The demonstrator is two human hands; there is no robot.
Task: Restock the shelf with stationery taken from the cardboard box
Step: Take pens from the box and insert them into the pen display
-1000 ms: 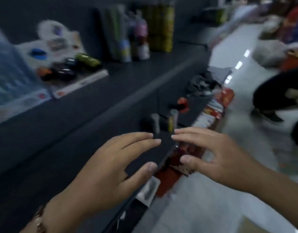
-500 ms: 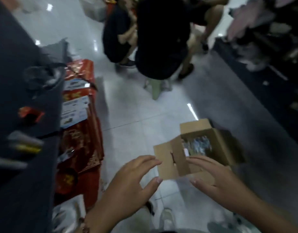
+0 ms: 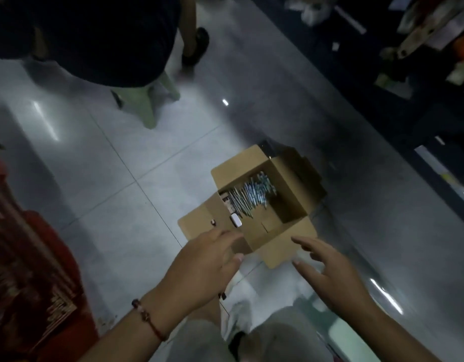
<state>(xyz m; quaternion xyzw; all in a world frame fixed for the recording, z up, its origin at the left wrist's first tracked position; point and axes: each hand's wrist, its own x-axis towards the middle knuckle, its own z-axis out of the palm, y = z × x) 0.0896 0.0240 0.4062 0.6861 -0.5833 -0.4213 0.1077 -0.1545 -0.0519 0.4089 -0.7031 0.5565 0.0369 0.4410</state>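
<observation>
An open cardboard box (image 3: 291, 232) sits on the grey tiled floor, flaps spread. Inside lies a heap of pens (image 3: 251, 195) with blue-grey barrels, plus a small white item (image 3: 236, 220) near its left wall. My left hand (image 3: 207, 265) hovers over the box's near-left flap, fingers relaxed and empty. Just right of the box's near corner is my right hand (image 3: 327, 270), fingers spread and holding nothing. Neither hand touches the pens. The shelf is out of view.
A person in dark clothes sits on a pale green stool (image 3: 150, 100) beyond the box. Red packaged goods (image 3: 35, 283) are stacked at the left edge. A dark shelf base (image 3: 408, 105) with assorted goods runs along the right. My knees (image 3: 251, 335) are below.
My view swung from the dark shelf on the left down to the floor and the box. Both empty hands travelled with it and now hover at the box's near side.
</observation>
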